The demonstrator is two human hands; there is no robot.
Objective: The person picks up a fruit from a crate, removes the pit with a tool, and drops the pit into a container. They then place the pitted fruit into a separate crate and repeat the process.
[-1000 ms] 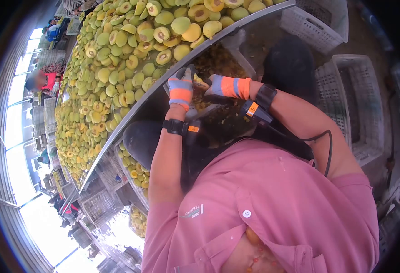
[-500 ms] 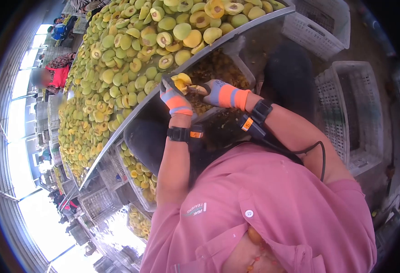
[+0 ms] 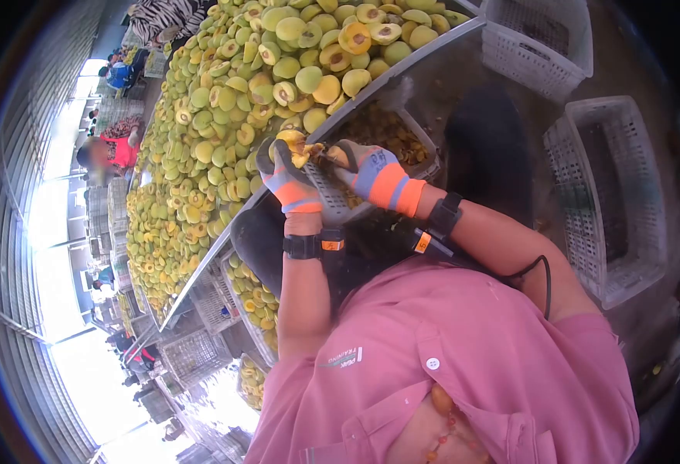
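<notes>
My left hand (image 3: pixel 288 179), in a grey and orange glove, is closed around a yellow peach half (image 3: pixel 293 141) near the table's metal rim. In a matching glove, my right hand (image 3: pixel 376 172) grips a small hand tool (image 3: pixel 339 157) with a brownish handle, mostly hidden by the fingers. The tool's end meets the fruit, where torn brown and yellow flesh shows between the hands. Right beyond the rim, a large heap of halved green-yellow peaches (image 3: pixel 208 147) covers the table. Under my hands stands a crate (image 3: pixel 430 168) holding brownish-yellow fruit scraps (image 3: pixel 405 139).
Two white plastic crates stand at the right, an upper one (image 3: pixel 537 66) and a lower one (image 3: pixel 649 232). A crate of peach pieces (image 3: pixel 259 298) is beside my left knee. Farther left, a person in red (image 3: pixel 119 151) sits across the table.
My view has shifted slightly. Both hands have dropped a little toward me, and the peach half has turned in my left hand, with the tool's end still against it.
</notes>
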